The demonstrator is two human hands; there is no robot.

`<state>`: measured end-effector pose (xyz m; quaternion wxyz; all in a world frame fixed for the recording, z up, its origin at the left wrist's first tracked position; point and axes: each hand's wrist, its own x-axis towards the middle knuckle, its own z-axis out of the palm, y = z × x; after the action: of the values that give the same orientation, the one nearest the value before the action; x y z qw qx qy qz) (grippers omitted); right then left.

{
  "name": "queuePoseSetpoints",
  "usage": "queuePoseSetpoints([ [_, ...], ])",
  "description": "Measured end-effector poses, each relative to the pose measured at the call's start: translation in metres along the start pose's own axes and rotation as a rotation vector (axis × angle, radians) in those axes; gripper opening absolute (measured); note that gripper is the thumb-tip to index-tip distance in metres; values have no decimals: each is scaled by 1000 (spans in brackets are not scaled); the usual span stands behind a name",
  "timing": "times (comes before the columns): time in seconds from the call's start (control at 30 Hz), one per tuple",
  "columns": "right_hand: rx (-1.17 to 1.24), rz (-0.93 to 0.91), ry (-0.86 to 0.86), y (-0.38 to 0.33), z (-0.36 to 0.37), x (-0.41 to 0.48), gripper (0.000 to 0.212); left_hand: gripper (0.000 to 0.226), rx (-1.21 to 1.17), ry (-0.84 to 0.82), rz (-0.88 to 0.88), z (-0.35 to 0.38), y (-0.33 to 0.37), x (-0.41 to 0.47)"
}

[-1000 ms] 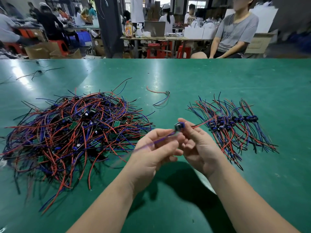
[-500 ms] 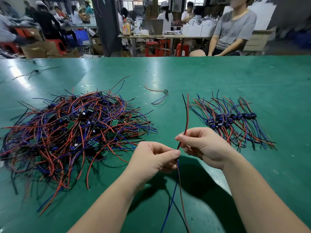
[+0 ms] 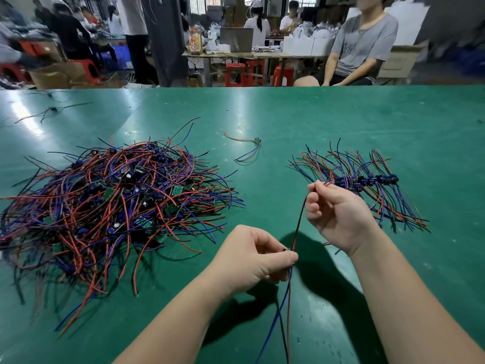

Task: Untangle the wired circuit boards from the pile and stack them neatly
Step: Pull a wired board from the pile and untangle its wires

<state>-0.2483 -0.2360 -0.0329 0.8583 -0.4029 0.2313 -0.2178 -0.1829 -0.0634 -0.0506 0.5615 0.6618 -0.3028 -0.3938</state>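
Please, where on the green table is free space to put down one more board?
Free: the strip between the tangled pile and the neat stack, below the lone board; also the table beyond both. Crowded: the left side under the pile, and near both hands.

Both hands (image 3: pixel 252 256) (image 3: pixel 338 214) raised; fingers pinched

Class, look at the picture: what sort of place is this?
Probably an electronics assembly workshop: a tangled pile of wired circuit boards on a green workbench, and workers at other tables behind.
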Motion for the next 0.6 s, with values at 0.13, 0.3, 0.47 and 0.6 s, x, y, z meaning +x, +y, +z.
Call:
queuePoseSetpoints([
  [0.13,121,-46,-7,9,6,3,23,15,7,13,28,-2,3,0],
  [0.3,59,-117,98,9,5,4,16,18,19,15,6,-5,0,-2],
  [0.47,124,-222,159,5,-2,7,25,18,6,55,29,-8,-1,-1],
  [0.6,302,-279,118,3,-6,10,16,16,27,68,35,-12,-2,-1],
])
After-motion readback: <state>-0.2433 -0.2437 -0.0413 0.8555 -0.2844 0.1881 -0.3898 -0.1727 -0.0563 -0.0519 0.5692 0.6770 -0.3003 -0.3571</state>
